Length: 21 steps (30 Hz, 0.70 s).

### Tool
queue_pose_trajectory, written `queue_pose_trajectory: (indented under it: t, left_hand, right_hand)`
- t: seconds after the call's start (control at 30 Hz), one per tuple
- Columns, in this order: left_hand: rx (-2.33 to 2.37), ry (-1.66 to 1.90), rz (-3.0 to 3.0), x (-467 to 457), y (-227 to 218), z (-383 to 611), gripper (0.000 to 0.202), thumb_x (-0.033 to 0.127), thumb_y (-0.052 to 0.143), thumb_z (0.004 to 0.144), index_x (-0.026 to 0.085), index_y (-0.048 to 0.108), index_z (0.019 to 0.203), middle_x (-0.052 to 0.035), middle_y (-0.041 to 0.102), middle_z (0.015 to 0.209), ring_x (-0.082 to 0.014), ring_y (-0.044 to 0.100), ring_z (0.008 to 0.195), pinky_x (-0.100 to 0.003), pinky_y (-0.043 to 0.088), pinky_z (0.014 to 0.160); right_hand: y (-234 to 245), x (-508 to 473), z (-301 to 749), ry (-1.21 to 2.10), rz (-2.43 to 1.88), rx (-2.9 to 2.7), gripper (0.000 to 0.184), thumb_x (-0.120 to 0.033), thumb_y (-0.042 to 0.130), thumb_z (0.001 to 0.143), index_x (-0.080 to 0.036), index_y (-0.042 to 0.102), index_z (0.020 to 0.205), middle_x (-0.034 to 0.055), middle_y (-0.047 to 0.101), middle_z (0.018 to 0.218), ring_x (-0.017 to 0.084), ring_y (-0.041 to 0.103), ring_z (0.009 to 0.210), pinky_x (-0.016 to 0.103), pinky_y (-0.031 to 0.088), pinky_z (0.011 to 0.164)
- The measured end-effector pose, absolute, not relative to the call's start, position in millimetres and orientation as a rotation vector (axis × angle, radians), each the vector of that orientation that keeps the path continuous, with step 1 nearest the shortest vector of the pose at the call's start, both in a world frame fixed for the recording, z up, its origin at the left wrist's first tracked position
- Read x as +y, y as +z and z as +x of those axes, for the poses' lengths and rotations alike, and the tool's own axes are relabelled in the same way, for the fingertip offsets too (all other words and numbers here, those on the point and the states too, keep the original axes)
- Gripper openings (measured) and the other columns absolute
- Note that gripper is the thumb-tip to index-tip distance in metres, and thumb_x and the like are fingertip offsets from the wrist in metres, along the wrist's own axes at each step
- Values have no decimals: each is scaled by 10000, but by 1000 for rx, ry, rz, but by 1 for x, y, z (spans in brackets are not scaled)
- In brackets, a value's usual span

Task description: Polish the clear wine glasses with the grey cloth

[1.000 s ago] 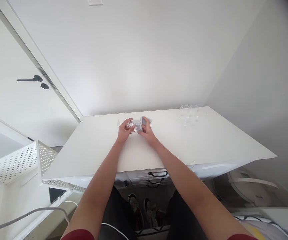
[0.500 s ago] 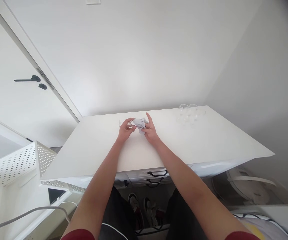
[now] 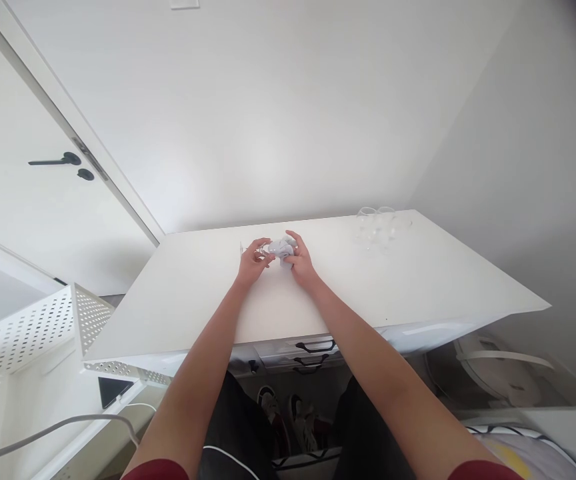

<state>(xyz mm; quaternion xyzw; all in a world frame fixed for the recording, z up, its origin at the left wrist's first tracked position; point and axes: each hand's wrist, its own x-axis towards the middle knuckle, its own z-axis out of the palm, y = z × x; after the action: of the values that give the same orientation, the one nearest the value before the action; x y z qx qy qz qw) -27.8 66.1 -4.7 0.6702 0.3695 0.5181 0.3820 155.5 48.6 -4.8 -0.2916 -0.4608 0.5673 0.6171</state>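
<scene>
My left hand (image 3: 254, 262) is closed around a clear stemmed glass (image 3: 264, 250) held sideways above the white cabinet top (image 3: 183, 293). The glass's round foot points left, just past my left fingers. My right hand (image 3: 301, 262) grips a pale grey-white cloth (image 3: 281, 249), which is bunched over the bowl end of the glass and hides most of it. Towards the back right of the top stand clear stemmed glasses (image 3: 375, 223), faint against the white surface.
Below the front edge are drawers with black handles (image 3: 315, 347). A white perforated rack (image 3: 28, 327) and a grey cable (image 3: 68, 420) are at the left, near a white door with a black handle (image 3: 68, 159). A clear-sided box (image 3: 508, 380) sits low on the right.
My right fingers have curled in closer over the cloth, with the raised index finger now lowered towards it. The cloth is bunched tighter around the glass. My left hand keeps its hold.
</scene>
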Motion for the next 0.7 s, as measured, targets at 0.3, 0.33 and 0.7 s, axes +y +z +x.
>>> queue_pose_trajectory:
  t: [0.3, 0.33, 0.7]
  left_hand:
    - [885, 1258, 1826, 59, 1, -30, 541, 437, 823, 802, 286, 595, 1268, -83, 599, 1299, -200, 672, 1016, -292, 644, 698]
    - [888, 1253, 1835, 59, 1, -30, 540, 431, 826, 799, 286, 589, 1262, -77, 604, 1280, -202, 668, 1027, -291, 641, 706]
    - [855, 1242, 1771, 66, -2, -28, 520, 414, 735, 868, 325, 552, 1347, -97, 522, 1409, -167, 672, 927, -251, 602, 589]
  right_hand:
    - [-6, 41, 148, 1231, -707, -1400, 840, -137, 589, 659, -316, 480, 1472, 25, 693, 1172, 228, 623, 987, 382, 482, 903]
    - [-6, 42, 148, 1242, -697, -1402, 818, -136, 591, 657, -309, 500, 1452, 28, 696, 1172, 230, 624, 992, 383, 481, 904]
    - [-1, 47, 153, 1312, -666, -1073, 808, -164, 624, 585, -321, 497, 1367, 3, 654, 1047, 216, 610, 885, 346, 504, 785]
